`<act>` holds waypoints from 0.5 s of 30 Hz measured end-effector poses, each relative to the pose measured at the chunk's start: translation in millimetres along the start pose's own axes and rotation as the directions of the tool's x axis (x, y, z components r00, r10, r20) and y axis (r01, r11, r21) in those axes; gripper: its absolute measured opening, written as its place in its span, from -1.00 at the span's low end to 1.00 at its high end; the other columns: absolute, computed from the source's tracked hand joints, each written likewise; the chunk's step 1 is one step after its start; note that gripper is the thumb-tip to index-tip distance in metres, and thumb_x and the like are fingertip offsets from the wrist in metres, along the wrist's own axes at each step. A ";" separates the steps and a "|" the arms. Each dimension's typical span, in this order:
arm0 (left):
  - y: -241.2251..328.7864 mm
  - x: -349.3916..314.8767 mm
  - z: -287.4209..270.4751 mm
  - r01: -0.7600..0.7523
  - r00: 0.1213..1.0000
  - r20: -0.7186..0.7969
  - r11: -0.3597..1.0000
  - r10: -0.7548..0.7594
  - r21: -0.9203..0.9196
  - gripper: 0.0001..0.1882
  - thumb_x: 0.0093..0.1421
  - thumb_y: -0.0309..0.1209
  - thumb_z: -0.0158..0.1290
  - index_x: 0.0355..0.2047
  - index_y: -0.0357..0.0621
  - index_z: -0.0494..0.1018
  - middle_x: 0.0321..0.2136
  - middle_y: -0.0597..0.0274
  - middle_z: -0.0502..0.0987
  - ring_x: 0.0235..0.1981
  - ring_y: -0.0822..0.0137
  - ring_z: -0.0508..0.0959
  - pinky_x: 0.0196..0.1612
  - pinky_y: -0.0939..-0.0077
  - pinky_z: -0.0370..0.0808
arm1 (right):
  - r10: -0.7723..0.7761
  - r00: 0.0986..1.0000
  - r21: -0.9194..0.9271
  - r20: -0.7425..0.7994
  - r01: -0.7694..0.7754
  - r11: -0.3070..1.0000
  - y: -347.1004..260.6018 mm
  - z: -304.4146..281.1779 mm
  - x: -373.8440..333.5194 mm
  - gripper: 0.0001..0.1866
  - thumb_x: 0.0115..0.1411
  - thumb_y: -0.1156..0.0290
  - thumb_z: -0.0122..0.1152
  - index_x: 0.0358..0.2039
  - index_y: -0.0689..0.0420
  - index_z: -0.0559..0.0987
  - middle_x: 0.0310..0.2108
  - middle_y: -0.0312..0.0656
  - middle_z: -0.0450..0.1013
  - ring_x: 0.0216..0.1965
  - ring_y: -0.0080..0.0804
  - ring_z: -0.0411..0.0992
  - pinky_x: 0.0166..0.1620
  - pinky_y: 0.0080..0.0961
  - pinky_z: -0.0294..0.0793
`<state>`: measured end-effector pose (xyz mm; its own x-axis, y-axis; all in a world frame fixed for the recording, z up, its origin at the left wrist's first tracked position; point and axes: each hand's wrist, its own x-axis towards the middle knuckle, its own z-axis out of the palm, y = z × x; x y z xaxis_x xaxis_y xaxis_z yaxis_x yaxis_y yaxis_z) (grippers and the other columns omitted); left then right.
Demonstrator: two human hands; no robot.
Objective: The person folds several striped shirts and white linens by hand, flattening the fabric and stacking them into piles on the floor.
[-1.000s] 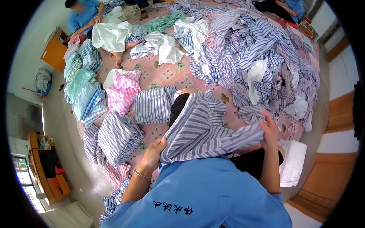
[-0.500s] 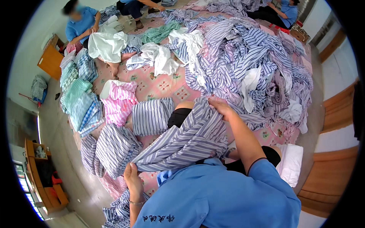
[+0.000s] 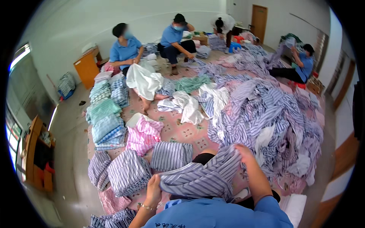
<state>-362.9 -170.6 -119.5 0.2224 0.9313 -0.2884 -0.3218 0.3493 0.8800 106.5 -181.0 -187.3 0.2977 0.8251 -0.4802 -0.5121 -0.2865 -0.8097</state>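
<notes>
A blue-grey and white striped garment (image 3: 201, 176) hangs stretched across my lap between my two hands. My left hand (image 3: 153, 189) is closed on its left end, and my right hand (image 3: 244, 154) grips the far right end, where the cloth is gathered. Just beyond the garment lies a folded striped bundle (image 3: 172, 155). Beside my left hand sits a thicker stack of folded striped cloth (image 3: 129, 171). A loosely laid pink-and-white striped piece (image 3: 143, 133) is farther off. The large heap of loose striped clothes (image 3: 262, 117) rises beyond my right hand.
A pink flowered mat (image 3: 186, 133) covers the floor. Folded green and blue checked piles (image 3: 106, 123) line its left side. One person in blue (image 3: 127, 51) sits with white cloth (image 3: 144, 81); others work farther back. A white bundle (image 3: 293, 209) lies at my right.
My view has tilted upward, bringing in more of the room and the other people. Both hands still hold the garment, which now looks more bunched toward my right hand.
</notes>
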 end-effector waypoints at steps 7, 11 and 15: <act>96.0 41.2 128.9 -0.064 0.928 0.359 0.991 0.103 -0.118 -0.82 0.25 -0.38 -0.07 -0.25 -0.24 0.39 -0.38 0.29 0.48 -0.34 0.49 0.46 -0.25 0.57 0.42 | -0.688 0.689 0.120 -0.227 0.721 0.683 -174.9 -19.4 -169.2 -0.92 0.17 0.38 0.09 -0.41 0.10 0.46 -0.47 -0.34 0.43 -0.48 -0.55 0.41 -0.38 -0.56 0.42; 118.2 65.4 201.5 -0.585 0.703 0.571 0.801 0.424 0.127 -0.87 0.12 -0.48 0.01 -0.31 -0.24 0.41 -0.49 0.30 0.46 -0.44 0.53 0.43 -0.38 0.63 0.37 | -0.762 0.578 -0.111 -0.292 0.770 0.628 -176.7 -85.4 -211.3 -0.88 0.18 0.38 0.09 -0.33 0.14 0.49 -0.44 -0.35 0.44 -0.42 -0.61 0.40 -0.33 -0.62 0.38; 102.3 131.3 248.0 -0.686 0.691 0.538 0.673 0.483 0.277 -0.88 0.03 -0.54 -0.01 -0.37 -0.23 0.41 -0.63 0.38 0.30 -0.59 0.57 0.25 -0.53 0.62 0.21 | -0.719 0.619 -0.272 -0.317 0.666 0.694 -178.5 -106.6 -245.4 -0.87 0.20 0.39 0.08 -0.31 0.16 0.50 -0.43 -0.39 0.43 -0.41 -0.65 0.36 -0.32 -0.67 0.31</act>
<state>-138.4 -38.1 26.3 0.4931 0.7569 0.4290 -0.1145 -0.4324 0.8944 210.8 -384.2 39.2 0.8077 0.5621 0.1780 0.0626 0.2184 -0.9739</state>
